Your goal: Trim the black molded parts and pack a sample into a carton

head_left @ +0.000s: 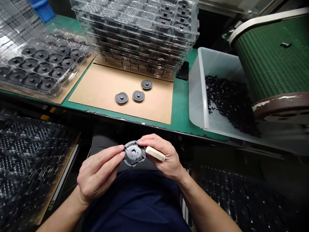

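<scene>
A round dark grey plastic disc [134, 154] is held over my lap, underside up, between both hands. My left hand [98, 174] pinches its left edge with thumb and fingertips. My right hand [164, 156] grips its right edge and also holds a small cream-coloured block [155, 153] against the fingers. Three more grey discs [121, 97] [138, 95] [146, 84] lie apart on a brown cardboard sheet [101, 90] on the green bench.
A tall stack of clear trays [137, 35] with discs stands at the back. An open tray of discs [38, 69] lies left. A clear bin [200, 93] of small black parts sits under a green conveyor [272, 54]. Dark tray stacks [26, 154] flank my knees.
</scene>
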`<control>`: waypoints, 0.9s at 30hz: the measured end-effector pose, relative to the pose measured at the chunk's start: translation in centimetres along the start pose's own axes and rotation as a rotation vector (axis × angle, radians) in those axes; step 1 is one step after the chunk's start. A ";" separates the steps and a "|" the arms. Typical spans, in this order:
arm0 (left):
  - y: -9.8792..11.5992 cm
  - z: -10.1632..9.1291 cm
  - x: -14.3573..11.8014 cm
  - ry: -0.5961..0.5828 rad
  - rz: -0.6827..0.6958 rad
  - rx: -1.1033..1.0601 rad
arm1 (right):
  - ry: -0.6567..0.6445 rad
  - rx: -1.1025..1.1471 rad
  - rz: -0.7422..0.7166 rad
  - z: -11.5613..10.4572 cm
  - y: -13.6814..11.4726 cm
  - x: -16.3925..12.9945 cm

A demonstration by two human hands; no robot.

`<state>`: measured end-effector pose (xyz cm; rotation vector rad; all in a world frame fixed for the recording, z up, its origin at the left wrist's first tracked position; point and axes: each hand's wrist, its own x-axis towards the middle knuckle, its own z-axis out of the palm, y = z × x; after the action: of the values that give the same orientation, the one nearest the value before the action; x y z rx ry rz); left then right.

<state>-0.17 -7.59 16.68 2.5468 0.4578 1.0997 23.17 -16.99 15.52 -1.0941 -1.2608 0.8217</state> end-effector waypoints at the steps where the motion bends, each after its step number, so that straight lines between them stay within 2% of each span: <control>1: -0.1 -0.2 -0.3 -0.009 0.001 0.011 | -0.001 0.002 -0.014 0.0 0.0 0.0; 6: -0.3 -0.4 -0.7 -0.007 -0.018 0.032 | -0.004 -0.012 -0.028 0.3 0.0 0.3; 9: 0.0 0.0 -0.3 0.028 -0.108 -0.024 | -0.002 -0.036 0.007 0.3 0.0 0.3; 10: 0.2 0.2 -0.1 0.032 -0.171 -0.073 | 0.003 -0.026 0.083 0.4 0.0 0.2; 12: 0.5 0.6 0.3 0.002 -0.362 -0.224 | 0.032 0.075 0.331 0.8 0.1 0.1; 15: 0.9 1.2 0.8 -0.087 -0.777 -0.627 | 0.115 0.402 0.738 1.9 0.3 -0.1; 16: 0.9 1.3 0.9 -0.113 -0.894 -0.787 | 0.128 0.510 0.821 2.3 0.4 -0.2; 18: 0.9 1.6 0.8 -0.138 -1.019 -1.037 | 0.127 0.677 0.924 3.1 0.5 -0.2; 21: 0.6 1.8 0.6 -0.123 -1.047 -1.143 | 0.089 0.806 0.975 3.7 0.6 -0.2; 23: 0.4 1.9 0.5 -0.073 -1.060 -1.143 | 0.052 0.766 0.964 3.6 0.6 -0.3; 25: 0.3 2.0 0.5 -0.007 -1.086 -1.154 | 0.051 0.557 0.892 3.2 0.6 -0.4; 27: 0.3 2.1 0.8 0.063 -1.115 -1.181 | 0.100 0.236 0.770 2.5 0.4 -0.4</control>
<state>1.92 -7.86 15.91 0.9470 0.7728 0.6356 20.66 -16.81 14.94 -1.4174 -0.6129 1.4249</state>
